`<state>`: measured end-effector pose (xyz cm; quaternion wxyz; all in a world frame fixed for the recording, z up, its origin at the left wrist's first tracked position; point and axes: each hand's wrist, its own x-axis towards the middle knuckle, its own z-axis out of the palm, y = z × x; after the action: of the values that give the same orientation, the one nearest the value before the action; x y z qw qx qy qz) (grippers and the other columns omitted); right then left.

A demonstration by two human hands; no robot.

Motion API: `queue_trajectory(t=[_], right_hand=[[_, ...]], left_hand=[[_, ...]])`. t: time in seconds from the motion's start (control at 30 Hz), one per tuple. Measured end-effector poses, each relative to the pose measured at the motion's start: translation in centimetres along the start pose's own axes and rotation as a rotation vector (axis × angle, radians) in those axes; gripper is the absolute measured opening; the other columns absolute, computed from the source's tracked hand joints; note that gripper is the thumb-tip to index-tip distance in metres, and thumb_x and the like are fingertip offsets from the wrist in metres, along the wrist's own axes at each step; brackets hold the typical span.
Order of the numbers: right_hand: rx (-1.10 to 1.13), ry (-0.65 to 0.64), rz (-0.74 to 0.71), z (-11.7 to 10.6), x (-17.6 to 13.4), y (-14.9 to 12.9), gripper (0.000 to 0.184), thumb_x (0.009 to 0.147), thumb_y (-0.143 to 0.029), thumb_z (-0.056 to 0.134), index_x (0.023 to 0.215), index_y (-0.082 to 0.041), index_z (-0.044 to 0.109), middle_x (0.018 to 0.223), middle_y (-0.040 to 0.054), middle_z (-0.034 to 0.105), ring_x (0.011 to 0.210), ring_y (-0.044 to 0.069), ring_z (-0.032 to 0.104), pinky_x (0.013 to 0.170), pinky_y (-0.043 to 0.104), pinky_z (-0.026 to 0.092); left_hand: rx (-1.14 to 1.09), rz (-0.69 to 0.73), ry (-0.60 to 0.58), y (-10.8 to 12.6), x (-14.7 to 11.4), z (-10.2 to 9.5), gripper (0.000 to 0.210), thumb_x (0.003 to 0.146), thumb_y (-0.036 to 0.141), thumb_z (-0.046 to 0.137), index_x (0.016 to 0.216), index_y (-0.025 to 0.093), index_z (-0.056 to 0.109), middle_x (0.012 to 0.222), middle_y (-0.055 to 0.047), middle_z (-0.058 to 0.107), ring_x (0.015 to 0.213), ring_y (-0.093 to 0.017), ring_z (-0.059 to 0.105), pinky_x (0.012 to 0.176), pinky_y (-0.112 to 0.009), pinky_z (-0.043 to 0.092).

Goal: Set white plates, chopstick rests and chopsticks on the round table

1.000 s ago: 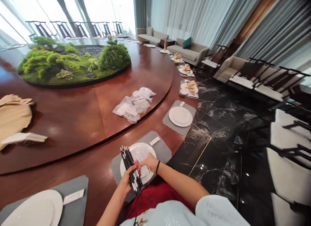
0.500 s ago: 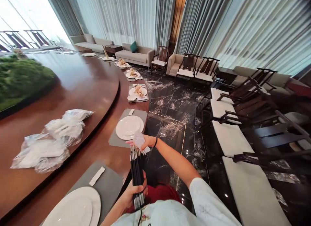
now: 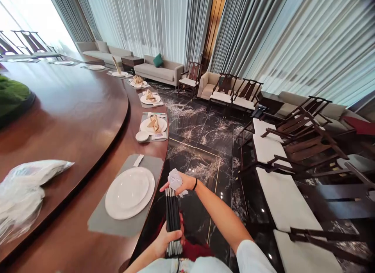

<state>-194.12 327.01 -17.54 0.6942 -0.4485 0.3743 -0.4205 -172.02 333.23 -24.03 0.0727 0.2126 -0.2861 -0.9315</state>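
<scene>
My left hand (image 3: 167, 238) is wrapped round the lower part of a bundle of black chopsticks (image 3: 172, 210) with silver ends, held upright in front of my body. My right hand (image 3: 187, 182) is at the top of the bundle, closed on a crumpled white tissue (image 3: 175, 179), with one finger stretched out to the left. Part of the tissue also shows below the hand. Left of the hands, a large white plate with a smaller one (image 3: 130, 189) on it rests on a grey placemat (image 3: 98, 222), and a white chopstick rest (image 3: 138, 160) lies beyond them.
The round wooden table (image 3: 117, 245) curves along my left, bearing a raised turntable (image 3: 73, 108) with clear plastic packets (image 3: 26, 187). Further settings hold folded beige napkins (image 3: 154, 124). Chairs with pale seats (image 3: 288, 198) line the right, across a dark marble floor (image 3: 199, 155).
My view has advanced along the table, so the plates and packets shift left and nearer. The nearest earlier plate has left view. Both hands keep their hold on the chopsticks and tissue.
</scene>
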Motion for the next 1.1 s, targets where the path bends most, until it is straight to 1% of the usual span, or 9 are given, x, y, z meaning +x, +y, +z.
queue_trajectory(t=[0.13,0.27,0.33,0.43,0.6,0.7,0.8,0.93,1.1], right_hand=[[0.242,0.340,-0.201,-7.1,-0.9,-2.2,0.046,0.049,-0.023,0.084,0.082,-0.020,0.053,0.112,0.0090,0.067,0.111,0.026,0.060,0.096,0.038,0.045],[0.540,0.666,-0.383,-13.1,-3.8,-2.7,0.037,0.058,-0.018,0.078,0.088,-0.023,0.055,0.078,-0.0036,0.064,0.082,0.015,0.065,0.084,0.031,0.050],[0.601,0.736,-0.390,-15.3,-5.1,-2.6,0.036,0.060,-0.016,0.077,0.089,-0.023,0.057,0.072,-0.0060,0.058,0.069,0.011,0.061,0.075,0.026,0.050],[0.600,0.830,-0.334,-18.1,-5.7,-2.3,0.036,0.062,-0.018,0.078,0.092,-0.022,0.060,0.072,-0.0049,0.057,0.065,0.010,0.058,0.071,0.026,0.049],[0.648,1.034,-0.224,-23.9,-3.1,-2.9,0.039,0.062,-0.026,0.082,0.095,-0.021,0.063,0.081,-0.0011,0.064,0.069,0.013,0.062,0.072,0.029,0.050],[0.554,1.058,-0.170,-29.2,-0.3,-4.3,0.039,0.060,-0.027,0.083,0.092,-0.019,0.064,0.084,0.0022,0.067,0.071,0.015,0.063,0.071,0.030,0.050],[0.449,1.014,-0.116,-35.5,3.2,-6.3,0.037,0.058,-0.028,0.083,0.088,-0.017,0.063,0.083,0.0042,0.068,0.069,0.018,0.063,0.066,0.032,0.050],[0.417,0.854,-0.068,-44.5,8.7,-10.6,0.039,0.058,-0.030,0.081,0.088,-0.017,0.060,0.079,0.0030,0.067,0.065,0.018,0.062,0.062,0.032,0.049],[0.355,0.725,-0.030,-55.0,16.3,-18.5,0.036,0.059,-0.031,0.079,0.084,-0.017,0.058,0.065,-0.0015,0.062,0.056,0.014,0.057,0.053,0.026,0.044]], left_hand=[[-0.018,0.043,-0.038,3.8,8.1,0.5,0.051,0.061,0.033,0.083,0.098,0.019,0.050,0.063,0.003,0.052,0.049,-0.012,0.053,0.051,-0.028,0.041],[-0.026,0.052,-0.039,8.7,13.5,0.4,0.056,0.061,0.034,0.082,0.103,0.020,0.048,0.066,0.003,0.052,0.051,-0.012,0.054,0.048,-0.024,0.039],[-0.027,0.080,-0.018,11.0,15.6,0.2,0.053,0.063,0.035,0.082,0.101,0.020,0.048,0.064,0.005,0.050,0.050,-0.011,0.053,0.050,-0.025,0.040],[-0.020,0.136,-0.016,13.8,19.1,-0.4,0.055,0.062,0.039,0.083,0.099,0.021,0.047,0.058,0.007,0.046,0.046,-0.010,0.050,0.053,-0.028,0.044],[0.018,0.137,0.034,17.5,26.4,-1.7,0.067,0.056,0.040,0.085,0.109,0.023,0.048,0.056,0.007,0.047,0.046,-0.010,0.050,0.054,-0.029,0.045],[0.040,0.135,0.047,20.2,32.6,-2.5,0.063,0.056,0.039,0.085,0.105,0.022,0.050,0.052,0.007,0.048,0.045,-0.012,0.051,0.056,-0.030,0.046],[0.031,0.166,0.079,24.0,40.0,-2.5,0.056,0.057,0.039,0.085,0.099,0.021,0.053,0.052,0.006,0.049,0.045,-0.012,0.051,0.055,-0.031,0.045],[-0.023,0.218,0.156,30.6,50.1,-0.5,0.058,0.055,0.038,0.085,0.101,0.019,0.055,0.055,0.006,0.047,0.045,-0.010,0.047,0.055,-0.030,0.043],[-0.150,0.186,0.339,39.2,60.5,2.1,0.048,0.058,0.031,0.084,0.095,0.016,0.058,0.060,0.003,0.052,0.049,-0.010,0.050,0.054,-0.027,0.043]])
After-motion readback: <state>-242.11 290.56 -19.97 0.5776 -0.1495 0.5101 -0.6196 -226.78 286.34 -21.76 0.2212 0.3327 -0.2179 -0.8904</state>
